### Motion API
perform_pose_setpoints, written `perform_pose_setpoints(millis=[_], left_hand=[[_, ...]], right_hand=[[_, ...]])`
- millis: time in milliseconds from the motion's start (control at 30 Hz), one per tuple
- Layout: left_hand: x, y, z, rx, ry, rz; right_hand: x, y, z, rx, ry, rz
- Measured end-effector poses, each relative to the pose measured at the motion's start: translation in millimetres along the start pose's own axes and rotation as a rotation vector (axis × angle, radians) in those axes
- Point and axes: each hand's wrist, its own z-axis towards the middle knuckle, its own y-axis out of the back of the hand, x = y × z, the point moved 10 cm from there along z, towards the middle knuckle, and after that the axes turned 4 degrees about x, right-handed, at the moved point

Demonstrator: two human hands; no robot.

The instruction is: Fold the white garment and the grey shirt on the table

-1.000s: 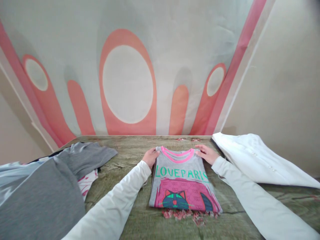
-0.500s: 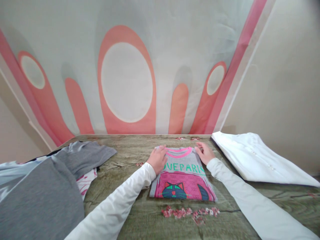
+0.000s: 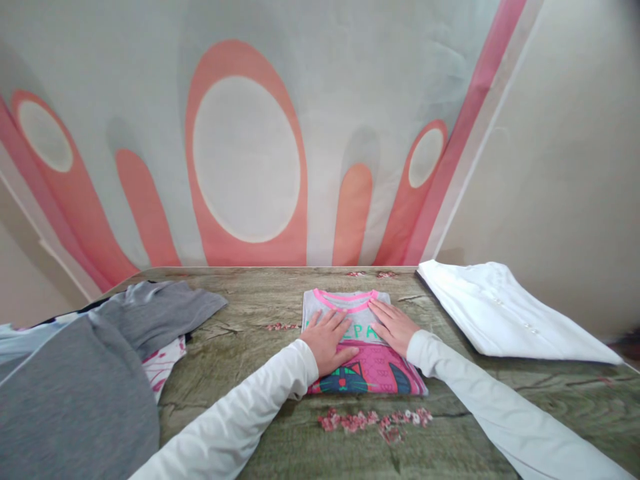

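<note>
A folded grey T-shirt (image 3: 383,365) with a pink collar, green lettering and a pink panel showing a dark cat lies on the table in front of me. My left hand (image 3: 329,340) rests flat on its left side, fingers spread over the first letters. On the right side of the chest, my right hand (image 3: 393,325) lies with its fingers stretched out near the collar. Both palms press on the cloth without gripping it. Parts of the lettering are hidden under my hands.
A loose heap of clothes, with a grey garment (image 3: 75,393) on top, covers the table's left side. A folded white garment (image 3: 510,313) with small buttons lies on the right. The wooden-patterned table (image 3: 285,440) bears printed pink flowers. Behind it stands a patterned wall (image 3: 330,100).
Both hands have moved inward from the shirt's upper edges and now lie flat on its front. The collar shows more fully. The view has shifted slightly.
</note>
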Motion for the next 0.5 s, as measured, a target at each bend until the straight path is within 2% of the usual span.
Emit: perform_pose_setpoints(millis=[133,267,367,500], left_hand=[[-0.1,-0.6,-0.3,-0.015,0.015,0.003],[15.7,-3.0,1.7,-0.050,0.076,0.017],[45.5,-7.4,2.2,-0.055,0.167,0.015],[101.0,-10.7,-4.5,-0.050,0.331,0.005]], right_hand=[[-13.1,-10.2,-2.3,0.090,-0.086,-0.069],[-19.6,-11.8,-3.9,0.076,-0.140,-0.099],[-21.6,-11.9,-5.0,0.027,-0.133,-0.073],[-22.8,-10.8,-7.3,-0.047,-0.114,-0.020]])
